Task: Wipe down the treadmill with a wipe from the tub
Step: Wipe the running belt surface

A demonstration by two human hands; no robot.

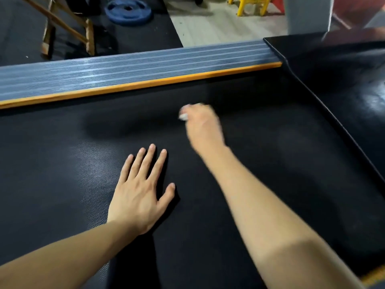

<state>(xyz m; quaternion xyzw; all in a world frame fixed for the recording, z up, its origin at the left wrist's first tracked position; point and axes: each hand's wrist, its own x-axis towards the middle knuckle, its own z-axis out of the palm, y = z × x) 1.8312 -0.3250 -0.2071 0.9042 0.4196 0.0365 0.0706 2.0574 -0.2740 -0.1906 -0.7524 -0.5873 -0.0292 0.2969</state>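
Observation:
The treadmill's black textured belt (62, 163) fills most of the view. My right hand (203, 124) reaches forward over the belt's far middle and grips a bunched white wipe (184, 115), which shows only at my fingertips and is pressed to the belt. That hand is blurred by motion. My left hand (141, 190) lies flat on the belt nearer to me, fingers straight and spread. The wipe tub is not in view.
A ribbed grey side rail (125, 74) with an orange strip (135, 85) borders the belt's far side. The glossy black motor cover (343, 80) rises at right. Beyond lie a blue weight plate (128, 10), a wooden frame (68, 32) and a yellow chair (250, 5).

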